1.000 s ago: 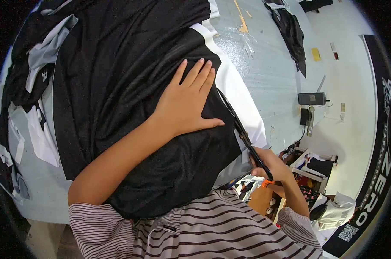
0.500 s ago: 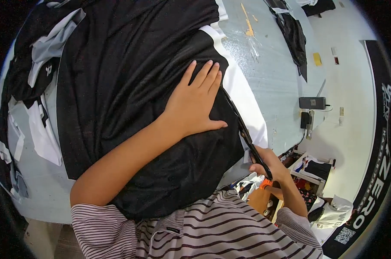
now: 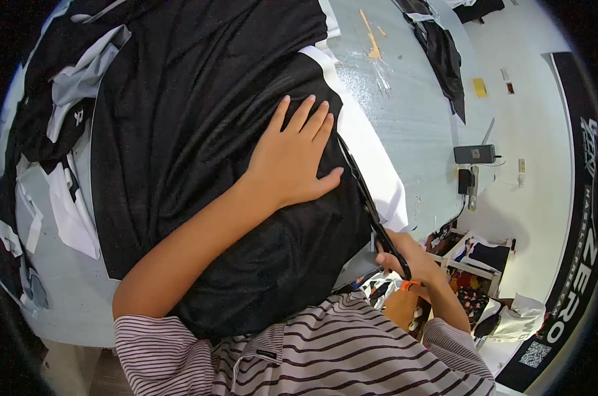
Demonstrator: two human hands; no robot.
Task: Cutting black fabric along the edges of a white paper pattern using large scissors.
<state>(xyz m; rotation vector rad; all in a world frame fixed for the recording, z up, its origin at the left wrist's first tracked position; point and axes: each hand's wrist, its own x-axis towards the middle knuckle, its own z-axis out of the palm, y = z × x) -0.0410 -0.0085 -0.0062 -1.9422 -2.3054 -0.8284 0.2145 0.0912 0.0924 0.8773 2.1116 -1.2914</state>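
Observation:
A large black fabric piece (image 3: 200, 119) covers much of the table and hangs over its near edge against my striped shirt. My left hand (image 3: 292, 155) lies flat on it, fingers spread. At the fabric's right edge, my right hand (image 3: 404, 254) grips the handles of long black scissors (image 3: 368, 198). The blades lie along the border between the black cloth and a white strip (image 3: 371, 152), their tips just right of my left hand. Whether the blades are parted cannot be made out.
The pale grey table (image 3: 417, 132) extends to the right, with a black strip of cloth (image 3: 437, 56) at its far side. A dark power adapter (image 3: 474, 154) sits at the right edge. Black, white and grey scraps (image 3: 74, 204) lie left. Below right stands a shelf (image 3: 470, 264) with cloth.
The view has shifted slightly. My left hand stays flat on the black fabric, and the scissors remain along the white strip in my right hand.

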